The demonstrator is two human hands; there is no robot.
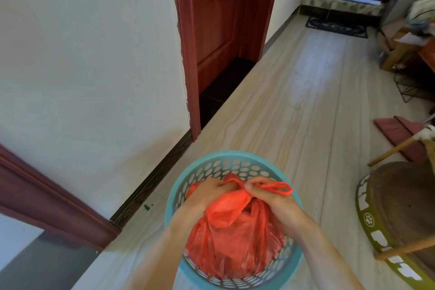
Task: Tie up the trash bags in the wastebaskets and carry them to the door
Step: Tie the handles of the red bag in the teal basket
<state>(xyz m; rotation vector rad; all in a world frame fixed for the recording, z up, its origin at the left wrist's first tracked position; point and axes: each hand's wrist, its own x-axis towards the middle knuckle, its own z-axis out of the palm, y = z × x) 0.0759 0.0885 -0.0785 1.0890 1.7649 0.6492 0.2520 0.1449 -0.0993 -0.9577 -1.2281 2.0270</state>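
Hallway | red bag (233, 238) in wastebasket (233, 155) | left grip (207, 193), right grip (275, 200) pinch its handles

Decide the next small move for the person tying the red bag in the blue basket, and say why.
Probably pull both hands apart to tighten the knot. The left hand and right hand each pinch a handle of the red bag where they cross, one loop pokes out slack, and the bag sits in the blue basket.

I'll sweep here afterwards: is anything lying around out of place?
A small green scrap lies on the floor by the baseboard, left of the wastebasket. A broom lies on the floor at right.
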